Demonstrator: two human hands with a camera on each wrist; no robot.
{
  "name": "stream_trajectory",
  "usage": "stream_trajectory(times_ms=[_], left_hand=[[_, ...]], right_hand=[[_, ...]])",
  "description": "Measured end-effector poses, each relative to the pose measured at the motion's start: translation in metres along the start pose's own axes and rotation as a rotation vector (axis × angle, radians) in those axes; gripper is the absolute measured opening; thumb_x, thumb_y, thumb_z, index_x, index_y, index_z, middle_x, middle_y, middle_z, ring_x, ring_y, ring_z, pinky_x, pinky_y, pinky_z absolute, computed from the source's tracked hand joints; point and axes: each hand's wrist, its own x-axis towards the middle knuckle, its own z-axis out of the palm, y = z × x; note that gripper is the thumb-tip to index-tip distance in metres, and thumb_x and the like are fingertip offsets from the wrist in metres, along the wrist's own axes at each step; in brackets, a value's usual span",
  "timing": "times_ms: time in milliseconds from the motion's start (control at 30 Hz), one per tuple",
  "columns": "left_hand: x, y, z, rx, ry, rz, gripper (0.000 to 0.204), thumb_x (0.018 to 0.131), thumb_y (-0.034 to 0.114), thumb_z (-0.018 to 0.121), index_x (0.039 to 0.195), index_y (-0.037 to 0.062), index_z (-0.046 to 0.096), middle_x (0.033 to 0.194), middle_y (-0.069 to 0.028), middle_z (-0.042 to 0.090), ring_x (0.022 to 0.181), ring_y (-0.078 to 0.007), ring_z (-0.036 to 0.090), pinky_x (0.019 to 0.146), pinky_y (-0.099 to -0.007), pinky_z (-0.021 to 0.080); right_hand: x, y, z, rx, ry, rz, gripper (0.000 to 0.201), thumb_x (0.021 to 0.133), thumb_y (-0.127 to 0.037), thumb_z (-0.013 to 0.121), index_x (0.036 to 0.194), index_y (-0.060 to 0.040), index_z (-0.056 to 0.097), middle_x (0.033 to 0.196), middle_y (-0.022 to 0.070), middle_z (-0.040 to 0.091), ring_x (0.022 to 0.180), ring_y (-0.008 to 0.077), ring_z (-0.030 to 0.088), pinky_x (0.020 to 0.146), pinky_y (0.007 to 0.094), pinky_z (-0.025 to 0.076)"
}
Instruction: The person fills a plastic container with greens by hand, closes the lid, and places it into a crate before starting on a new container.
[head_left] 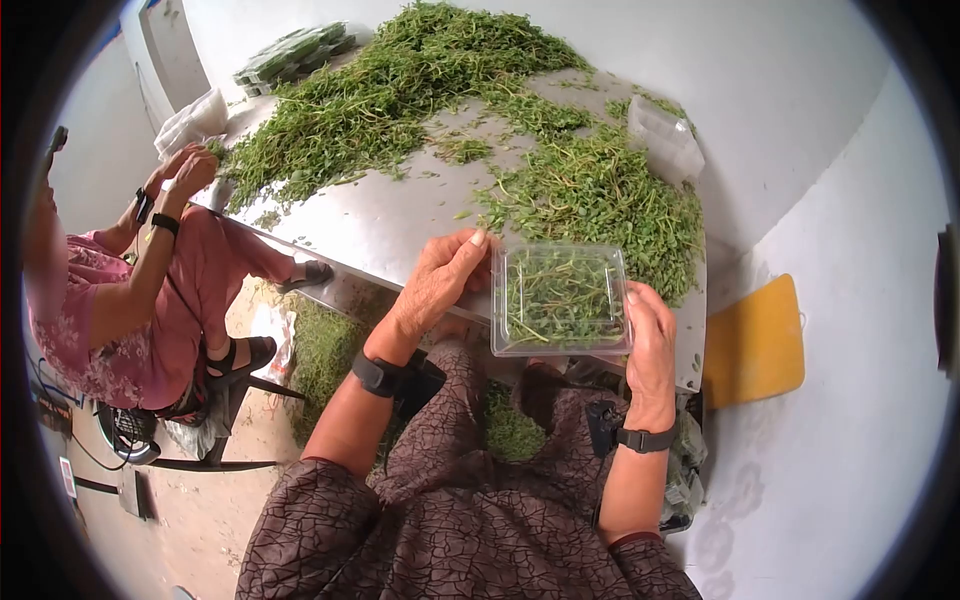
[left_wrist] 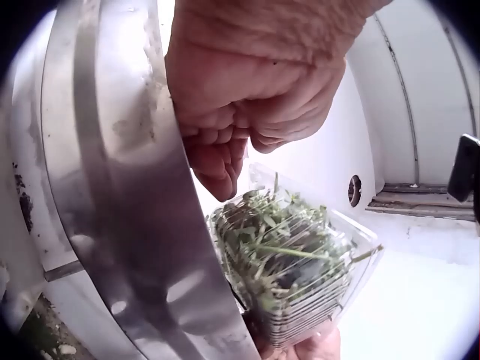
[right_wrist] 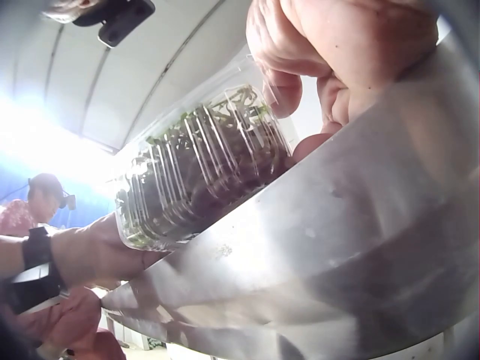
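Note:
A clear plastic clamshell box filled with green leafy stems is held over the near edge of the metal table. My right hand grips the box by its right side, thumb on the rim. Beside its left edge is my left hand, fingers curled and thumb up near the box's corner. In the left wrist view those fingertips come right up to the box. A stem pokes out past the clear rim there. The right wrist view shows the packed, ribbed side of the box.
Loose greens cover the table's right side, with a larger heap behind. Filled boxes are stacked at the back left; clear empty ones stand at the right. Another person sits at the left. A yellow board leans by the wall.

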Motion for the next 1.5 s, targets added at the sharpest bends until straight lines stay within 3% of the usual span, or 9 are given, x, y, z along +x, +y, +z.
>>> stream_trajectory(times_ms=[67, 200, 267, 533, 700, 833, 867, 1033, 1500], left_hand=[[-0.004, 0.003, 0.005, -0.002, 0.036, 0.029, 0.043, 0.099, 0.037, 0.042, 0.097, 0.0006, 0.064, 0.076, 0.0004, 0.060, 0.069, -0.0078, 0.052, 0.063, -0.0226, 0.043], [-0.010, 0.003, 0.010, 0.122, 0.065, 0.085, 0.048, 0.099, 0.038, 0.038, 0.100, -0.0029, 0.064, 0.077, -0.0052, 0.063, 0.071, -0.0129, 0.057, 0.064, -0.0253, 0.045], [-0.011, 0.003, 0.009, 0.079, 0.062, 0.073, 0.051, 0.099, 0.039, 0.036, 0.101, -0.0034, 0.063, 0.078, -0.0063, 0.063, 0.070, -0.0135, 0.057, 0.064, -0.0263, 0.046], [-0.012, 0.001, 0.010, 0.274, 0.048, 0.128, 0.052, 0.096, 0.043, 0.040, 0.107, -0.0036, 0.061, 0.079, -0.0109, 0.062, 0.072, -0.0165, 0.056, 0.067, -0.0312, 0.046], [-0.013, 0.005, 0.015, 0.311, 0.056, 0.144, 0.049, 0.094, 0.040, 0.047, 0.111, -0.0038, 0.059, 0.075, -0.0064, 0.059, 0.067, -0.0112, 0.050, 0.063, -0.0282, 0.043], [-0.015, 0.008, 0.017, 0.266, 0.077, 0.167, 0.049, 0.094, 0.039, 0.046, 0.115, -0.0038, 0.057, 0.075, -0.0051, 0.059, 0.067, -0.0111, 0.049, 0.063, -0.0273, 0.042], [-0.015, 0.010, 0.016, 0.217, 0.060, 0.129, 0.050, 0.092, 0.037, 0.050, 0.119, -0.0047, 0.055, 0.091, -0.0130, 0.065, 0.083, -0.0174, 0.059, 0.077, -0.0317, 0.047], [-0.016, 0.006, 0.017, 0.214, 0.089, 0.158, 0.053, 0.092, 0.040, 0.048, 0.121, -0.0041, 0.054, 0.090, -0.0112, 0.064, 0.081, -0.0156, 0.055, 0.074, -0.0306, 0.046], [-0.016, 0.000, 0.005, 0.251, -0.125, 0.168, 0.072, 0.079, 0.056, 0.058, 0.123, -0.0010, 0.055, 0.079, -0.0103, 0.063, 0.078, -0.0177, 0.058, 0.069, -0.0320, 0.048]], right_hand=[[0.001, 0.003, -0.003, 0.043, -0.013, 0.001, 0.027, 0.092, -0.017, 0.049, 0.105, 0.0034, 0.060, 0.084, -0.0023, 0.056, 0.076, 0.0053, 0.046, 0.068, 0.0215, 0.036], [0.003, 0.003, -0.003, 0.076, -0.017, 0.009, 0.028, 0.092, -0.015, 0.047, 0.109, 0.0038, 0.059, 0.090, -0.0007, 0.058, 0.079, 0.0058, 0.048, 0.072, 0.0211, 0.037], [0.002, 0.005, 0.002, 0.081, 0.050, -0.064, 0.024, 0.091, -0.016, 0.049, 0.100, 0.0024, 0.061, 0.069, -0.0083, 0.039, 0.063, 0.0025, 0.031, 0.056, 0.0220, 0.024], [-0.003, 0.004, 0.004, 0.062, 0.044, -0.074, 0.026, 0.092, -0.021, 0.053, 0.102, 0.0015, 0.061, 0.067, -0.0095, 0.037, 0.061, 0.0017, 0.031, 0.054, 0.0213, 0.022], [-0.007, 0.002, 0.002, 0.055, -0.124, -0.134, 0.051, 0.087, -0.038, 0.065, 0.113, 0.0046, 0.056, 0.075, -0.0058, 0.046, 0.066, 0.0032, 0.037, 0.056, 0.0204, 0.028], [-0.006, 0.003, 0.000, 0.124, -0.165, -0.100, 0.056, 0.084, -0.033, 0.070, 0.120, 0.0055, 0.050, 0.091, 0.0026, 0.058, 0.076, 0.0066, 0.049, 0.066, 0.0216, 0.040], [-0.006, 0.003, 0.000, 0.126, -0.159, -0.099, 0.056, 0.084, -0.033, 0.070, 0.120, 0.0055, 0.050, 0.091, 0.0026, 0.058, 0.076, 0.0066, 0.049, 0.066, 0.0216, 0.040], [-0.005, 0.001, -0.002, 0.139, -0.187, -0.086, 0.064, 0.080, -0.027, 0.072, 0.128, 0.0044, 0.044, 0.100, 0.0095, 0.060, 0.085, 0.0117, 0.057, 0.074, 0.0260, 0.048], [-0.008, 0.001, -0.003, 0.143, -0.193, -0.143, 0.067, 0.073, -0.019, 0.074, 0.129, 0.0029, 0.045, 0.109, 0.0133, 0.061, 0.095, 0.0186, 0.061, 0.087, 0.0325, 0.049]])
